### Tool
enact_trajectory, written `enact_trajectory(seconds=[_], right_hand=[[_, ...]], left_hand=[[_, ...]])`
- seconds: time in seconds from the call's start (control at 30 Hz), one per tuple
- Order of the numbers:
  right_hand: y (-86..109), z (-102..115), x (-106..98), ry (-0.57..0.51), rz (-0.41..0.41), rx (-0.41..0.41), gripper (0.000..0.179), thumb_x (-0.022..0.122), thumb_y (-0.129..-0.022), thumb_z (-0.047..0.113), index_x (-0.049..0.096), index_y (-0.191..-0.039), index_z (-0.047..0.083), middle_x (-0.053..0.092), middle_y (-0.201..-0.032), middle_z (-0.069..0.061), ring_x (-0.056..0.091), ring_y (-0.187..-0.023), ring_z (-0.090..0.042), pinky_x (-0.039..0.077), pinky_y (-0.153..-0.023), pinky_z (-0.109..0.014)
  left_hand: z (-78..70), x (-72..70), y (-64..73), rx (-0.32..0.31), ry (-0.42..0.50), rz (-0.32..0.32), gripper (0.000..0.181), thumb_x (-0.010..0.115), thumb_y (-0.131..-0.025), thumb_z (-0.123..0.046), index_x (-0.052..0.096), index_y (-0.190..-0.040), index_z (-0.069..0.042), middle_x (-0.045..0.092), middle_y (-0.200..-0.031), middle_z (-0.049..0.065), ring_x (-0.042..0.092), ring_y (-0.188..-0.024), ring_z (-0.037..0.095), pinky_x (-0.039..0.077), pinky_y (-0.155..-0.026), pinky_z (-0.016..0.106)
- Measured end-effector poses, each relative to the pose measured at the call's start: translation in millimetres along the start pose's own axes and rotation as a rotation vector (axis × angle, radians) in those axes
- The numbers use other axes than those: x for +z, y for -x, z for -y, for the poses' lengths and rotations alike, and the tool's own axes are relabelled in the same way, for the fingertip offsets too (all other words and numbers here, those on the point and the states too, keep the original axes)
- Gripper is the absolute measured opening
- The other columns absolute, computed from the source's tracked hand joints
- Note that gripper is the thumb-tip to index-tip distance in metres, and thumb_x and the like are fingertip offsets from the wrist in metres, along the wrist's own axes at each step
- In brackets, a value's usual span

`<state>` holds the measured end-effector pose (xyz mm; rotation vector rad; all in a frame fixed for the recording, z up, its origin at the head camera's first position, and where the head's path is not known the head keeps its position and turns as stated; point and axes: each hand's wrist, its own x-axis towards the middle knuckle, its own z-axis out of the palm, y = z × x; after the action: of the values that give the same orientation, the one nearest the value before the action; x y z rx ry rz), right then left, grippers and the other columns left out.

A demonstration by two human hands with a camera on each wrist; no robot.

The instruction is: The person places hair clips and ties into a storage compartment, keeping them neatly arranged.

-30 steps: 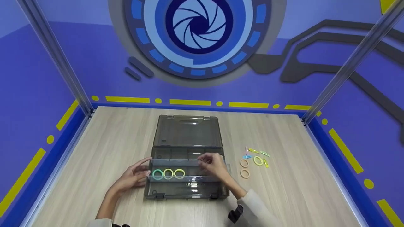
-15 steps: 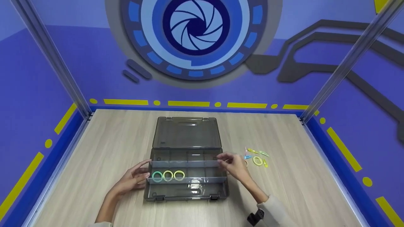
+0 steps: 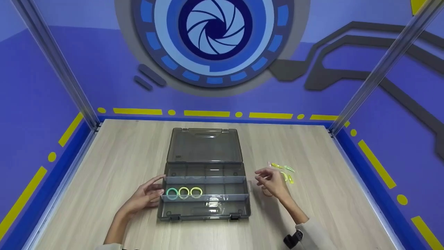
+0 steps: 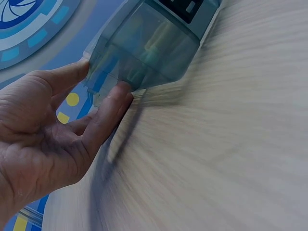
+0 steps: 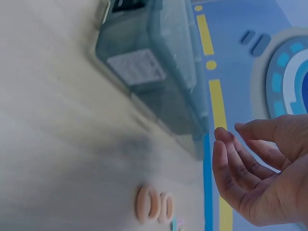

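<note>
Your right hand (image 3: 274, 182) has just come away from above the box (image 3: 189, 210) and now hangs over the table beyond the box's right side, near the loose pieces there. Its fingers are loosely bent, with a gap between thumb and fingertips, and nothing is in its grasp. Your left hand (image 3: 144, 196) has stayed where it was, fingers and thumb extended against the box's left side, touching it rather than clasping it. Inside, nothing has shifted: the green ring (image 3: 167, 193) and two yellow rings (image 3: 196, 188) sit side by side at the left end of the middle row, and the lid (image 3: 204, 146) lies back behind the box. On the table, two tan rings (image 5: 141, 204) lie just off the box's right side; in the head view your right hand partly covers them. Past your fingers lie another yellow ring (image 3: 285, 177), a green clip (image 3: 289, 168) and a yellow clip (image 3: 276, 165), with a second yellow one nearer to you. For the work in hand, I judge this to be a free-handed moment between pieces: the middle row is part filled, with loose rings and clips left outside.
</note>
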<state>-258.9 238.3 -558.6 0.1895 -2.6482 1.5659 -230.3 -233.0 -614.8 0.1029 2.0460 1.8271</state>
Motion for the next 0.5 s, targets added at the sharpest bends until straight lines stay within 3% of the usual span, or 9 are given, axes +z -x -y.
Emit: enact_trajectory(seconds=[0.27, 0.5], right_hand=[[0.0, -15.6, -14.5, 0.011, -0.057, 0.037, 0.013, 0.071, -0.087, -0.008, 0.073, -0.099, -0.012, 0.075, -0.084, -0.025, 0.075, -0.068, -0.032, 0.062, -0.06, -0.038], [2.5, -32.1, -23.1, 0.176, -0.095, 0.045, 0.01, 0.078, -0.087, 0.001, 0.077, -0.096, -0.003, 0.077, -0.087, -0.016, 0.073, -0.077, -0.022, 0.055, -0.064, -0.02]], left_hand=[[-0.2, -0.2, 0.1, -0.003, 0.003, -0.001, 0.066, 0.062, -0.104, -0.024, 0.031, -0.161, -0.015, 0.045, -0.145, 0.03, 0.065, -0.117, 0.028, 0.057, -0.096, 0.049], [-1.3, -1.5, 1.5, -0.007, 0.003, 0.012, 0.066, 0.061, -0.104, -0.024, 0.03, -0.162, -0.017, 0.044, -0.148, 0.03, 0.063, -0.12, 0.029, 0.056, -0.097, 0.049]])
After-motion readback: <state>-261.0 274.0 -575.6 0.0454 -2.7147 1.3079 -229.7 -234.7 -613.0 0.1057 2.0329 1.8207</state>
